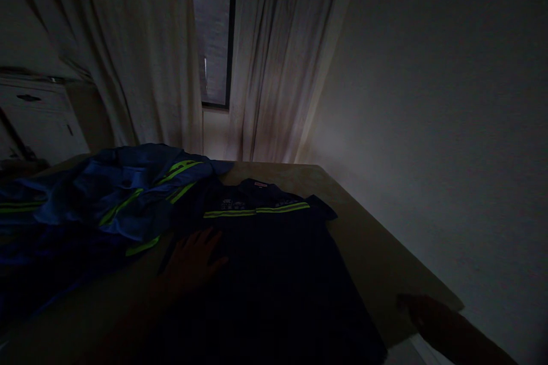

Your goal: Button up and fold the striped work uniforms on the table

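Note:
A dark navy short-sleeved shirt (265, 251) with yellow-green stripes across its chest lies spread out, collar toward the window. My left hand (192, 259) rests on its left part, open, with the fingers apart. Off to the right, away from the shirt, my right hand (419, 308) hangs near the edge of the flat surface. It is dark there and its fingers are hard to make out; no object shows in it. Left of the shirt is a crumpled heap of blue clothes (124, 177) with the same bright stripes.
The brownish flat surface (368, 245) under the clothes runs along a pale wall (449, 114) on the right. Long curtains (145, 57) hang beside a narrow window (214, 28) at the back. A white cabinet (38, 120) stands at far left. The room is dim.

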`<act>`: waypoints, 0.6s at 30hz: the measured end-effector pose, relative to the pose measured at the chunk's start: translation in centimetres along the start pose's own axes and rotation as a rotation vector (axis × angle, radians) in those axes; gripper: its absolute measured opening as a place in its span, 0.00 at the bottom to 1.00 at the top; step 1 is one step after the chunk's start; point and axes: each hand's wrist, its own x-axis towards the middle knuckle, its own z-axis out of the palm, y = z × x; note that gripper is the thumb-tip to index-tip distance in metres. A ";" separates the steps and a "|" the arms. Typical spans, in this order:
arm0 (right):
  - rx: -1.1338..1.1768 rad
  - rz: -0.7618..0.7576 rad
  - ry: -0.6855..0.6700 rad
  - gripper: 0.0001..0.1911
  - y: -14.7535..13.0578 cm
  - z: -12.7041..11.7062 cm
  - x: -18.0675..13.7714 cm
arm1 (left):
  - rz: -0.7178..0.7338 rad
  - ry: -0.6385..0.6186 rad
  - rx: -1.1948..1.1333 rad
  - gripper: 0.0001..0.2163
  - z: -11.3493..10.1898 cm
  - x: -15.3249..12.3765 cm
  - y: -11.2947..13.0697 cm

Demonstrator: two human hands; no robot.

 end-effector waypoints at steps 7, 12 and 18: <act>0.177 -0.212 -0.165 0.21 -11.3 2.6 6.3 | -0.198 0.134 0.041 0.26 -2.6 8.5 -6.9; 0.158 -0.426 -0.311 0.32 -16.7 8.8 12.0 | -0.166 -0.030 0.021 0.18 -2.5 9.8 -9.9; 0.034 -0.418 -0.221 0.33 -17.7 14.9 15.4 | -0.380 0.301 0.151 0.21 -5.8 7.4 -10.5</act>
